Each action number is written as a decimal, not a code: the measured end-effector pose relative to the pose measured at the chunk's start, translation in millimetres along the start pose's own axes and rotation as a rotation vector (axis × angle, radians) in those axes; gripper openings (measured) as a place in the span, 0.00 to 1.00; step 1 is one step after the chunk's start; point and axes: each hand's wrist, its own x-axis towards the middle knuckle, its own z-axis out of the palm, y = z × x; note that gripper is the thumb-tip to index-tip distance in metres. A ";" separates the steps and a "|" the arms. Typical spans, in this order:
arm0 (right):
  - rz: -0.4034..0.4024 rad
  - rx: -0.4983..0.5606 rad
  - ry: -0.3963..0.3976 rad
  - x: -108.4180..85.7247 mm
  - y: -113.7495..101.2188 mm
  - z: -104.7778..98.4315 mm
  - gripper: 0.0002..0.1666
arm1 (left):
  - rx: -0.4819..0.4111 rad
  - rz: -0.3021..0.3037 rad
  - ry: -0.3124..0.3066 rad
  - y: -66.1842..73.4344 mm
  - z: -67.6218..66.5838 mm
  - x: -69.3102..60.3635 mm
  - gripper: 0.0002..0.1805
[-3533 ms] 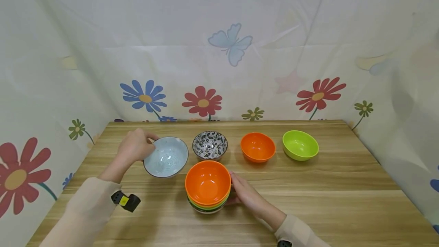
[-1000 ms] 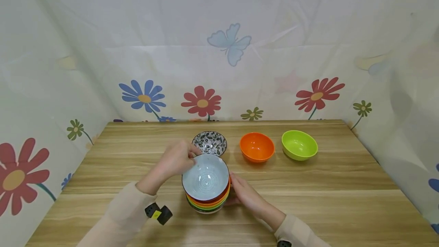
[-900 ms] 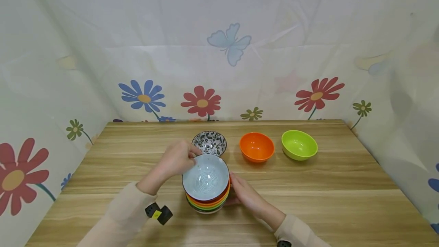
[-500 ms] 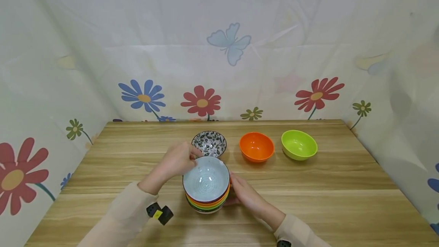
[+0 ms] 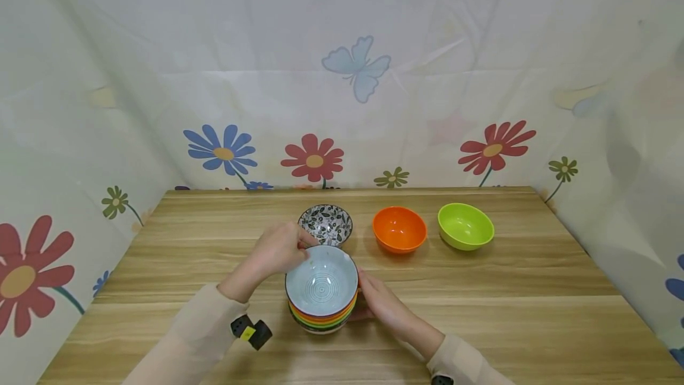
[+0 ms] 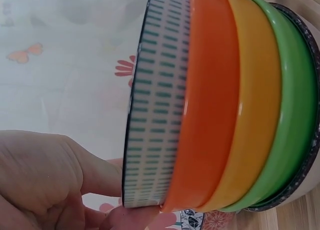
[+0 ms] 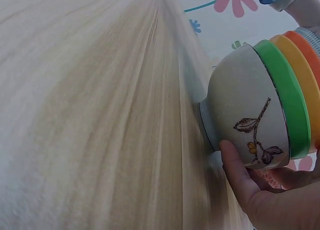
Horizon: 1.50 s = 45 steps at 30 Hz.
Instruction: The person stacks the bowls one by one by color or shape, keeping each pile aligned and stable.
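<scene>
Head view: left hand [image 5: 275, 251] is pinching the far-left rim of the blue bowl [image 5: 322, 287], which sits on top of the stack [image 5: 323, 319], near the middle of the worktop [image 5: 481, 314]. Right hand [image 5: 387, 309] is spread against the stack's right side, bracing it. I'd keep that pinch until the rim looks level, since letting go early could leave the bowl leaning. The patterned bowl [image 5: 326, 223] is just behind, so mind the left knuckles. The loose orange bowl [image 5: 399, 229] and lime bowl [image 5: 466, 227] are off to the right.

Left wrist view: best angle for checking the fit, imo. The blue bowl's dashed outside nests into the tucked-in orange bowl [image 6: 205, 105], with the yellow bowl [image 6: 257, 75] under that. Rims look roughly parallel, so gentle pressure should do.

Right wrist view: fingers rest on the white bowl [image 7: 240, 95] at the bottom; how far they reach behind is hidden, so can't swear to that. Steady contact down low seems right, no squeezing.

Compared with the earliest head frame, the blue bowl is on the stack instead of off left, and it's a touch lower than a second ago. Right hand and back row look unmoved.
</scene>
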 end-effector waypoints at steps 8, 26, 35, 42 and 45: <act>0.004 -0.002 -0.001 -0.2 -0.3 0.3 0.37 | 0.004 0.003 0.005 -1.5 1.1 -0.1 0.12; -0.004 0.015 -0.028 1.4 3.2 0.0 0.37 | -0.063 -0.005 -0.009 -4.4 1.2 -0.4 0.12; -0.008 0.015 -0.034 0.0 1.9 0.3 0.39 | -0.143 -0.048 -0.049 -4.4 -0.2 -1.5 0.13; 0.004 -0.007 -0.019 0.4 1.1 0.5 0.36 | -0.122 -0.028 -0.051 -6.1 -0.6 -0.7 0.13; 0.001 -0.013 -0.018 0.8 2.2 0.4 0.38 | -0.127 -0.028 -0.057 -6.4 -1.4 -1.3 0.13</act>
